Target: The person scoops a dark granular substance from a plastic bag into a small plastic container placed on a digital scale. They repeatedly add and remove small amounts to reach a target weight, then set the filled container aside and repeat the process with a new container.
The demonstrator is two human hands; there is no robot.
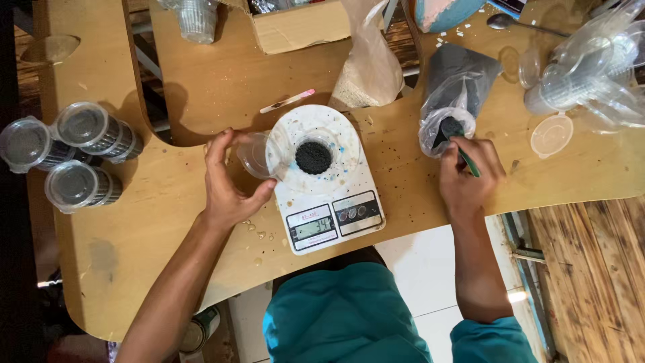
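A white kitchen scale (327, 202) sits on the wooden table at the centre. On its round platform stands a clear plastic cup (314, 156) holding a dark granular material. My left hand (227, 180) grips the hinged clear lid (257, 154) of that cup, just left of the scale. My right hand (468, 173) holds a green-handled spoon (465, 158) whose tip is dipped into an open plastic bag of dark material (445, 124), to the right of the scale.
Three lidded cups of dark material (70, 151) lie at the left. A stack of empty clear cups (591, 70) and a loose lid (551, 134) sit at the right. A bag of pale grain (368, 74), a cardboard box (302, 27) and a metal spoon (517, 23) are behind.
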